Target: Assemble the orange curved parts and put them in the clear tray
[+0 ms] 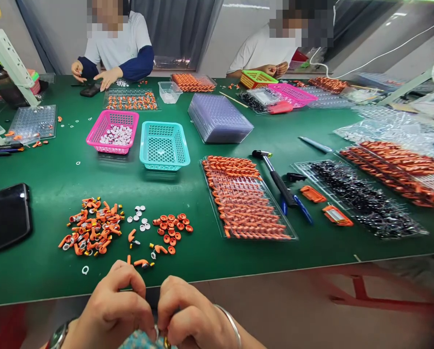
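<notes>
My left hand (117, 308) and my right hand (187, 312) are together at the bottom edge, below the near rim of the green table (56, 174), fingers curled round a small part that is mostly hidden; a bit of metal shows between them. Just beyond lie a pile of orange plastic parts (91, 225), a cluster of orange round caps (172, 227), a few white discs (140, 218) and loose orange pieces (144, 261).
A black phone (10, 215) lies at the left. A pink basket (113, 131) and a teal basket (164, 145) stand mid-table. A clear tray of orange parts (246, 198), a hammer (275, 177), pens and more trays are to the right. Two people work at the far side.
</notes>
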`<action>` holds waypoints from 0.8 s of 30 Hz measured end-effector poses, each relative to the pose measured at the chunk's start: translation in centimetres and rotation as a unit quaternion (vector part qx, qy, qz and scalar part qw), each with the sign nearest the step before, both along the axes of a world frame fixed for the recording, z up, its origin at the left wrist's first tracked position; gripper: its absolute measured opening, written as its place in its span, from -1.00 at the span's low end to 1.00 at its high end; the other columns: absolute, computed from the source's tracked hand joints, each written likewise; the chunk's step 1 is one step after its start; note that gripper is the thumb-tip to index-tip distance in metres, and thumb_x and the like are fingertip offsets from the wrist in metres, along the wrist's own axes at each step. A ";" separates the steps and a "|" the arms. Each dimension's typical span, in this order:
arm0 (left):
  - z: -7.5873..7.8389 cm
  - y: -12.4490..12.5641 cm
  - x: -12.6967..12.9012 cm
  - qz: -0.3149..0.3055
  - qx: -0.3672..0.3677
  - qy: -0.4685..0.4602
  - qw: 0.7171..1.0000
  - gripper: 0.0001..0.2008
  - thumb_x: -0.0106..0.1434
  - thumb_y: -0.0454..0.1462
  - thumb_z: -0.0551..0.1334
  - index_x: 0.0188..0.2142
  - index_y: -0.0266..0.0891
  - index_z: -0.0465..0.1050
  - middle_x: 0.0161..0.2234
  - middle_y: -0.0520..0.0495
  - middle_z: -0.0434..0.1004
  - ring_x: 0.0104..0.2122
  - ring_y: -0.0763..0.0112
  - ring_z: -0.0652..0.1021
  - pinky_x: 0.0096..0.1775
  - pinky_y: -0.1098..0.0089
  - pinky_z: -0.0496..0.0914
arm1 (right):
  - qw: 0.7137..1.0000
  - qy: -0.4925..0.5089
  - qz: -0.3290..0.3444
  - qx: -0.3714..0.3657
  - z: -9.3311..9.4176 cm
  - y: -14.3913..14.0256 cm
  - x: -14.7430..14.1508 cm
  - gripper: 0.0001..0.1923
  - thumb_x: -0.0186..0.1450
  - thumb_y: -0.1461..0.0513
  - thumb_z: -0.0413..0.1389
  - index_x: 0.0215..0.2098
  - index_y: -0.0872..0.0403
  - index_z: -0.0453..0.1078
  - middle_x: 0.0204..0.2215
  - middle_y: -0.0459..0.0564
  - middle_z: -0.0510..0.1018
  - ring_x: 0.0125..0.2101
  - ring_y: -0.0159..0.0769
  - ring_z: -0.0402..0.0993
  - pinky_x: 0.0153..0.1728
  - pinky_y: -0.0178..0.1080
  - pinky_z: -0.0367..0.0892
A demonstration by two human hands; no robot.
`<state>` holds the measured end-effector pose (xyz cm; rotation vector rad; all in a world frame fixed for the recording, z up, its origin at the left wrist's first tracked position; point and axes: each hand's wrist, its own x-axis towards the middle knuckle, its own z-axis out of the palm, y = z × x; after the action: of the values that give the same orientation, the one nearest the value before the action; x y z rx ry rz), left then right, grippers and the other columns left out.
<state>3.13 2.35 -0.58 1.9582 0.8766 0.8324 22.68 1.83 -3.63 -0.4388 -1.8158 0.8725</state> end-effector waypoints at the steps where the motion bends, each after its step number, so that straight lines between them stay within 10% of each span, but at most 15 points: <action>1: 0.0 0.0 -0.1 -0.003 0.004 0.004 1.000 -0.67 0.39 -0.32 0.14 -0.48 -0.11 0.55 -0.45 0.01 0.26 -0.40 0.40 0.38 -0.38 0.48 0.31 | 1.000 -0.001 -0.003 0.003 0.0 0.0 0.0 -0.87 0.47 0.22 -0.11 -0.25 -0.05 0.23 -0.45 -0.06 0.47 -0.45 -0.33 0.38 -0.43 -0.30 0.35; 13: 0.7 0.6 -2.8 -0.019 -0.007 0.109 0.994 -0.76 0.35 -0.40 0.11 -0.42 -0.16 0.44 -0.40 0.01 0.48 -0.36 0.39 0.47 -0.30 0.46 0.34 | 0.996 0.030 -0.067 -0.046 -0.3 -0.2 0.8 -0.85 0.41 0.34 -0.07 -0.15 -0.02 0.26 -0.40 -0.03 0.42 -0.40 -0.28 0.38 -0.39 -0.23 0.37; 17: 0.2 3.0 -4.6 0.081 0.039 0.217 0.972 -0.79 0.28 -0.39 0.19 -0.15 -0.10 0.50 -0.31 0.06 0.64 -0.32 0.35 0.57 -0.26 0.43 0.38 | 0.983 0.066 -0.131 -0.111 -1.0 -0.2 1.3 -0.81 0.40 0.35 -0.01 -0.08 0.00 0.34 -0.39 -0.01 0.41 -0.40 -0.27 0.37 -0.43 -0.24 0.37; 24: -0.6 8.7 0.0 0.072 0.136 0.305 0.940 -0.83 0.31 -0.38 0.18 -0.26 -0.21 0.58 -0.28 -0.08 0.64 -0.26 0.24 0.56 -0.18 0.27 0.35 | 0.958 0.110 -0.190 -0.183 -1.8 0.3 1.0 -0.87 0.42 0.33 0.02 -0.15 0.01 0.38 -0.31 -0.01 0.39 -0.35 -0.31 0.45 -0.36 -0.27 0.44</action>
<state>3.11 11.01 -1.19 2.4776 1.3290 0.4313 23.64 2.18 -5.42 -0.8595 -1.3081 0.9421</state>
